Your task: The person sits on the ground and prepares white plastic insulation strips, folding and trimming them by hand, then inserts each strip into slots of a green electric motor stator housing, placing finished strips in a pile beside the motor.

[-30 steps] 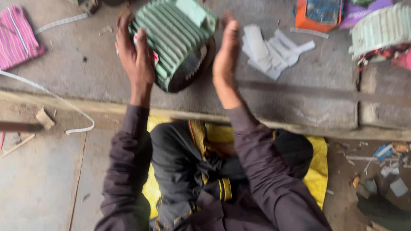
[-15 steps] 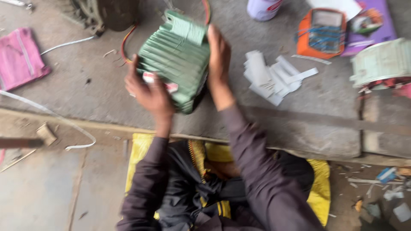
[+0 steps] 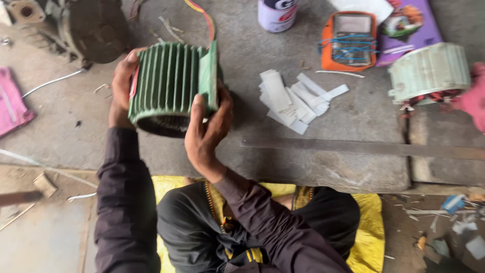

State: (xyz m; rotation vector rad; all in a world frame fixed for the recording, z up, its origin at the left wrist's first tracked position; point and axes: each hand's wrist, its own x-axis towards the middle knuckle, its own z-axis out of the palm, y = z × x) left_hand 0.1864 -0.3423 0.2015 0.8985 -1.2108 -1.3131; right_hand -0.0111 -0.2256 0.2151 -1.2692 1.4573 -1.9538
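Note:
A green finned motor housing (image 3: 169, 86) is lifted above the grey concrete slab (image 3: 313, 151), its open round end tilted toward me. My left hand (image 3: 121, 86) grips its left side. On the right side, my right hand (image 3: 207, 129) clasps the flat green terminal box. Red and yellow wires (image 3: 202, 17) trail from the housing's far end.
A dark rusty motor part (image 3: 91, 28) lies far left, white paper strips (image 3: 293, 98) right of the housing, an orange meter (image 3: 349, 40), a white can (image 3: 277, 14), a second pale green housing (image 3: 429, 71), a long metal strip (image 3: 364, 147), pink cloth (image 3: 12, 108).
Both hands closed onto the green housing, lifted it off the slab and turned it so its open end faces me. The camera view moved closer.

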